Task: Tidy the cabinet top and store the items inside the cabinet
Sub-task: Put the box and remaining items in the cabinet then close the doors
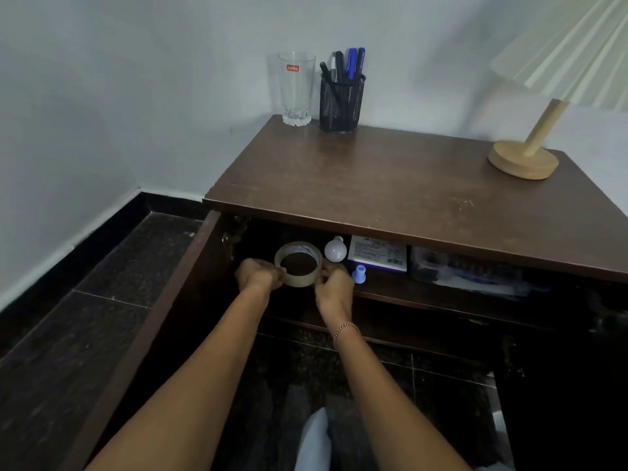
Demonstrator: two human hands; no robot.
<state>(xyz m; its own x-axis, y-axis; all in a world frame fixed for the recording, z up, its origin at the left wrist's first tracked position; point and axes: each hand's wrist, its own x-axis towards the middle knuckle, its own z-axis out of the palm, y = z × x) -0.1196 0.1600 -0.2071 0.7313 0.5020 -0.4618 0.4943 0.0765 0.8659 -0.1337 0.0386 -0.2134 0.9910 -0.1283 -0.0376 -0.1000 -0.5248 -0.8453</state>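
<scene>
Right, tape roll: the beige ring-shaped roll of tape (299, 282) is at the front left of the upper shelf (424, 302) inside the dark brown wooden cabinet (390, 185), held from both sides.
Left hand: the left hand (258, 274) has its grip clamped on the roll's left rim, fingers curled.
Right hand: the right hand (334, 283) has its grip pinched on the right rim.
Shelf neighbours: a white light bulb (335, 249) is just right of the roll, a white-and-purple box (377, 254) beside it, and a small blue-capped bottle (359, 273) at the shelf's front edge near the right hand.
Open room: a dark gap runs from the roll to the hinge wall, and the brown door (153, 317) stands wide open at left.
Top: a clear glass tumbler (295, 88) and a black mesh pen holder (341, 102) stand at the back left corner, and a wooden-based lamp (525, 159) stands well apart near the right edge.
</scene>
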